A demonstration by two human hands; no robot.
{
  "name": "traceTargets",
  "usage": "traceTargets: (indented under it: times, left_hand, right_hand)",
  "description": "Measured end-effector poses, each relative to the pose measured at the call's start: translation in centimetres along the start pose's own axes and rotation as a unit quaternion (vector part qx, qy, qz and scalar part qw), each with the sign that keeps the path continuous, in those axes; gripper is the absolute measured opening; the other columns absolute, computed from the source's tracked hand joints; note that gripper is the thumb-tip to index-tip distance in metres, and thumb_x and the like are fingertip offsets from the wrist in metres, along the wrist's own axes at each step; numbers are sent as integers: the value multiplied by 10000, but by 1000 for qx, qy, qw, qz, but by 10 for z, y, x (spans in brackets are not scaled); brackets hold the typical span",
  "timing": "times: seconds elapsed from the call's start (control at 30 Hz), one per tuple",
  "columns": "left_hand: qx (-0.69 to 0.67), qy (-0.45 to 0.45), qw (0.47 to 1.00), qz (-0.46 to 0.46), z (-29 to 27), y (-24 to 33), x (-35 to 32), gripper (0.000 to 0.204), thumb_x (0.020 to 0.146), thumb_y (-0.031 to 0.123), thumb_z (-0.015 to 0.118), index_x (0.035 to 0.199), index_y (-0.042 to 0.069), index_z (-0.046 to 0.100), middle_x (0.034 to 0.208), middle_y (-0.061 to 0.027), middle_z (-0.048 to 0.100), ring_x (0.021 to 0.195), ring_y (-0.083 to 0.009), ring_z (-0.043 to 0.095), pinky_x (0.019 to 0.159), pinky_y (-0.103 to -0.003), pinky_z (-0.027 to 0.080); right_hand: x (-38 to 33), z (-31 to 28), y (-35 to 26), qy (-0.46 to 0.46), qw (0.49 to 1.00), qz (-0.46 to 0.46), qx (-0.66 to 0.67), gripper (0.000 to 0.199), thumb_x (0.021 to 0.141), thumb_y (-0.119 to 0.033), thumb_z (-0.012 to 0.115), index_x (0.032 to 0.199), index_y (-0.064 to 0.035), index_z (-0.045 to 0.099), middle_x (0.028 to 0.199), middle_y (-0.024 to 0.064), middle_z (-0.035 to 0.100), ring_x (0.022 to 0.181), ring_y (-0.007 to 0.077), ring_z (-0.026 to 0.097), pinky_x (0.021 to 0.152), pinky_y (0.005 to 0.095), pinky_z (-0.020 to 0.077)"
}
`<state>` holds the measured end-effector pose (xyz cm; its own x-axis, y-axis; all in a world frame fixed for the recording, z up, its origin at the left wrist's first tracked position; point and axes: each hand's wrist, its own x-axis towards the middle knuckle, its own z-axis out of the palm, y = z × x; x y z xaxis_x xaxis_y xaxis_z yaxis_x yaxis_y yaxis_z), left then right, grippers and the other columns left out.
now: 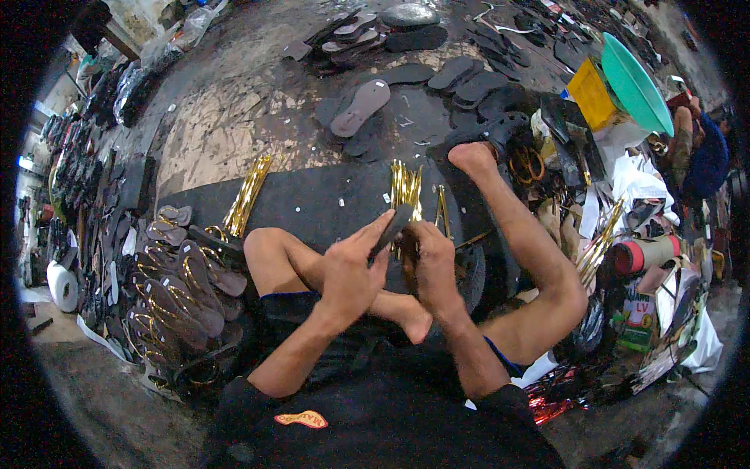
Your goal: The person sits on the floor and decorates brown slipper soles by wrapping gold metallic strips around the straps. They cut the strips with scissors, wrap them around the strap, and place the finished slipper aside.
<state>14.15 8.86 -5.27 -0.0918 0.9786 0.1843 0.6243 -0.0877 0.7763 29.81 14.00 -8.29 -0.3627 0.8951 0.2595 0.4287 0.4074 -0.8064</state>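
Note:
In front of my body my left hand (350, 270) is closed on a dark sandal sole (400, 221), tilted with its edge toward me. My right hand (434, 256) is close against the sole with curled fingers; what it pinches, if anything, is hidden. Just beyond both hands lies a bundle of shiny gold straps (406, 181) on the black mat (328, 187). A second gold strap bundle (249, 194) rests farther left, near my bent knee. A few loose gold straps (442, 209) lie to the right of the middle bundle.
Sandals with gold straps (187, 289) are heaped at my left. Ahead lie a grey sole (362, 108) and several dark soles (461, 78). To the right are a green basin (634, 84), a yellow container (591, 95), a red-ended roll (645, 254) and a person in blue (707, 156).

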Motion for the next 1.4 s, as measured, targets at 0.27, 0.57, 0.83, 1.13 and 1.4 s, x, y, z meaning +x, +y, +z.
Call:
traceTargets:
  times: [0.27, 0.57, 0.83, 1.13, 1.4]
  left_hand:
    - [-19, 42, 999, 4, 0, 13, 9, 504, 939, 18, 707, 1439, 59, 652, 1271, -214, 743, 1156, -342, 742, 1001, -394, 573]
    - [-60, 38, 997, 9, 1, 13, 3, 508, 929, 1, 693, 1433, 48, 650, 1287, -215, 739, 1161, -348, 741, 1015, -405, 571]
    - [39, 56, 995, 76, 3, 20, 7, 680, 818, -25, 729, 1475, 120, 625, 1322, -186, 715, 1109, -366, 737, 892, -416, 612]
    - [-71, 27, 997, 33, -11, -2, 0, 751, 741, -17, 794, 1462, 107, 625, 1445, -167, 557, 1320, -332, 565, 1085, -395, 500]
    - [-23, 52, 998, -41, 16, -17, -21, 879, 697, -133, 707, 1512, 177, 594, 1295, -138, 507, 1249, -316, 535, 1102, -381, 467]
  right_hand:
    - [-10, -4, -10, 7, 999, 31, -30, 229, 913, -32, 687, 1141, -31, 706, 993, 206, 690, 887, 428, 676, 759, 498, 539]
    - [-10, -14, 3, 9, 1000, -1, 19, 203, 936, -14, 699, 1138, -25, 705, 989, 187, 694, 917, 356, 691, 770, 435, 550]
    - [-3, -16, -5, 18, 998, 42, 34, 194, 897, 8, 639, 1089, -7, 663, 982, 203, 658, 923, 397, 675, 761, 474, 545]
    - [2, -47, 11, -24, 959, 128, 252, 350, 874, -8, 721, 1221, -31, 680, 1058, 209, 700, 994, 429, 683, 850, 446, 579]
    - [17, -40, 10, 155, 954, -103, -236, 304, 857, 27, 745, 1152, -38, 781, 1067, 166, 710, 971, 339, 704, 857, 406, 566]
